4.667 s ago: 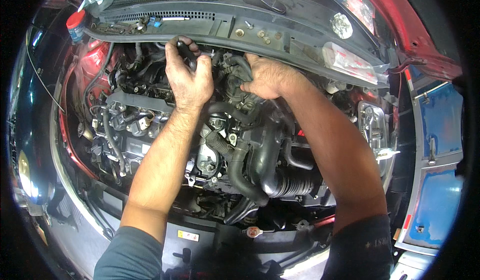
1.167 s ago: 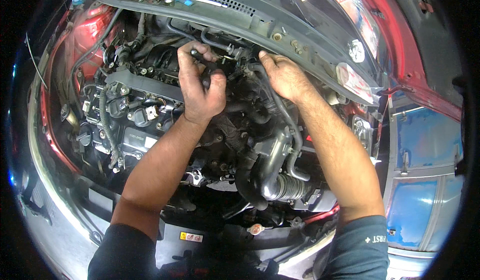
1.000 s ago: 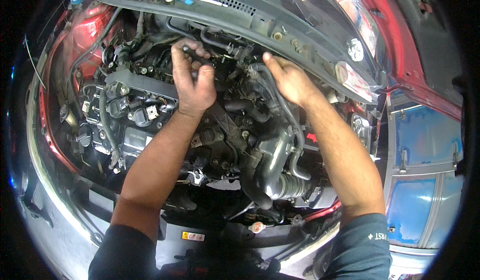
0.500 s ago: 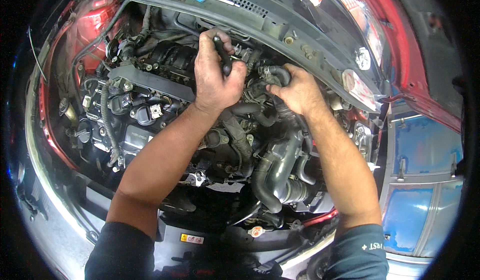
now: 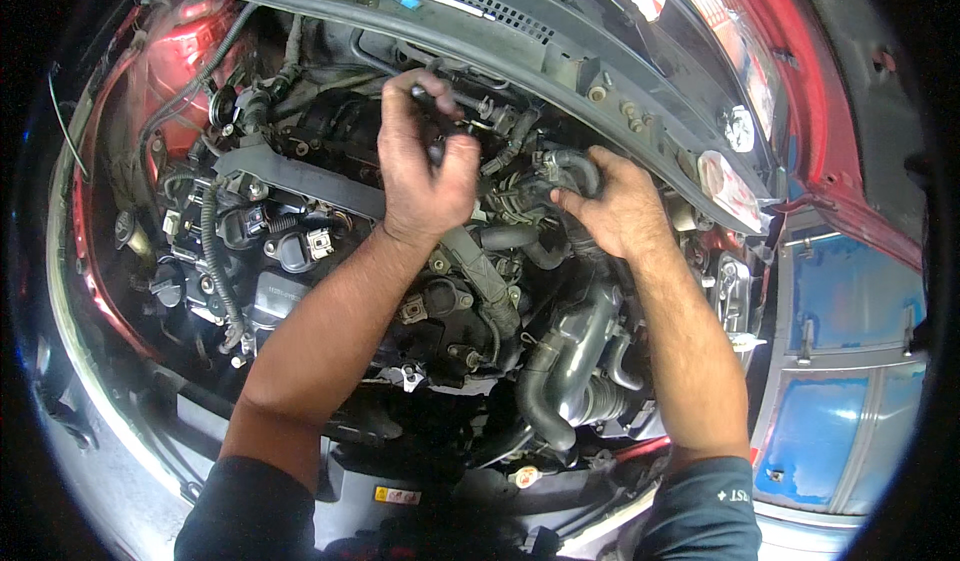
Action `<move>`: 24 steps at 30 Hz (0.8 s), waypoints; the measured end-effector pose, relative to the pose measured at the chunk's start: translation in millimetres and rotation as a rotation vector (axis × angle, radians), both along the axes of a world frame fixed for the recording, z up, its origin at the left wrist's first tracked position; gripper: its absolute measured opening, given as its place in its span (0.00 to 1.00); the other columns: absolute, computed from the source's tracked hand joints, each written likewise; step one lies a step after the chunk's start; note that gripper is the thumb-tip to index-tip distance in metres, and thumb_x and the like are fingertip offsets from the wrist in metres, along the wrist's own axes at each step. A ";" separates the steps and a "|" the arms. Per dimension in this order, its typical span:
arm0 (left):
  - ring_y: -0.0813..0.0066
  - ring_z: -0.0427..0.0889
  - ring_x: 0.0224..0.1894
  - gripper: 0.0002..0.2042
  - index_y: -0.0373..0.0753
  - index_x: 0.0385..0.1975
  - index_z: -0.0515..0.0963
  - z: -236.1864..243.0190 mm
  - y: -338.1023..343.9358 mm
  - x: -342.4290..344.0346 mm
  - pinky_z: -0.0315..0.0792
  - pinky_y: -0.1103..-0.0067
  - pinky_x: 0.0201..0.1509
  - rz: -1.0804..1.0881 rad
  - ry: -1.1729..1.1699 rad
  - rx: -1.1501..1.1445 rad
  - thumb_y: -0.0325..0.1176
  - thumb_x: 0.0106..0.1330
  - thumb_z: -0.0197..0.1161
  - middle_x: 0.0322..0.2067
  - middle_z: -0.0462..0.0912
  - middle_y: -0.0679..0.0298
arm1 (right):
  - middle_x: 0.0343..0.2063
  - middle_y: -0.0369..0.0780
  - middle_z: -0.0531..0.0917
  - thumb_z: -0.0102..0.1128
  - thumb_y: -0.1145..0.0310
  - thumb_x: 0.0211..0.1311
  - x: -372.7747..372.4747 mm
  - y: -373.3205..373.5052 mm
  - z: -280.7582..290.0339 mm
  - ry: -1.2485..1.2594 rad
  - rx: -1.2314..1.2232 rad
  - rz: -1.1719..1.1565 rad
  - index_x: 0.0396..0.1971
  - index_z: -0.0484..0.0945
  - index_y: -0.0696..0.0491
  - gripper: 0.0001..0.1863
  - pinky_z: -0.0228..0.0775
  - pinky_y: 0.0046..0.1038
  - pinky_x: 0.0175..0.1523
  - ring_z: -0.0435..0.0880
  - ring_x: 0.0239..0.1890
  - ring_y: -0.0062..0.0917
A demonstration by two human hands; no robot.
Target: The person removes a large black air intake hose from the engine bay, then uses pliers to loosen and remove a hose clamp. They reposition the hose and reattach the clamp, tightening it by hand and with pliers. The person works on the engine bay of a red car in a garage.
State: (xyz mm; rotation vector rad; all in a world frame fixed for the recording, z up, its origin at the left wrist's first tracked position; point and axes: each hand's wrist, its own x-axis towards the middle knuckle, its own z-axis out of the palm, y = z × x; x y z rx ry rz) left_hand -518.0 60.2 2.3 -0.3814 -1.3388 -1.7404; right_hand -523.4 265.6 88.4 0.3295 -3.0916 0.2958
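Head view: looks down into the open engine bay [image 5: 300, 291] of a red car, both forearms coming in from the lower edge.
Left hand [image 5: 425, 166]: fingers curled tight around a dark tool handle [image 5: 432, 121], at the rear of the bay, just below the grey cowl panel [image 5: 520, 46].
Tool handle: short, black, mostly hidden by the fingers; what its tip meets cannot be made out.
Right hand [image 5: 620, 206]: fingers and thumb pinching the end of a black rubber hose [image 5: 575, 166], at the rear right of the bay, near the left hand but apart from it.
Black rubber hose: curves up from the tangle of pipes behind the engine; its upper end sits in the right hand's grip.
Intake duct [image 5: 575, 356]: thick, dark, ribbed at its lower end, lying below the right hand.
Ignition coils [image 5: 285, 241]: a row of black coils towards the left side of the bay.
Blue panel [image 5: 850, 361]: outside the right edge of the bay.
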 end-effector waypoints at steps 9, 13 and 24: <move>0.81 0.67 0.24 0.19 0.35 0.46 0.67 21.5 7.3 -4.9 0.65 0.82 0.26 0.061 -0.002 -0.104 0.21 0.52 0.57 0.30 0.70 0.65 | 0.44 0.53 0.84 0.77 0.57 0.48 2.0 2.0 4.9 0.042 -0.027 0.068 0.50 0.79 0.60 0.31 0.75 0.38 0.56 0.84 0.49 0.44; 0.81 0.69 0.30 0.19 0.35 0.47 0.67 13.8 9.1 -1.4 0.66 0.84 0.30 0.062 0.103 -0.198 0.22 0.52 0.56 0.34 0.70 0.64 | 0.42 0.53 0.84 0.75 0.56 0.49 1.0 -2.5 -3.0 0.044 0.007 0.030 0.48 0.79 0.58 0.29 0.76 0.42 0.54 0.83 0.49 0.48; 0.82 0.69 0.29 0.20 0.37 0.49 0.66 15.3 10.6 -1.8 0.69 0.85 0.32 -0.001 -0.036 -0.056 0.21 0.54 0.57 0.35 0.71 0.65 | 0.37 0.53 0.85 0.75 0.55 0.49 -5.7 7.3 -1.8 0.003 -0.089 0.125 0.44 0.79 0.58 0.27 0.76 0.42 0.54 0.83 0.47 0.49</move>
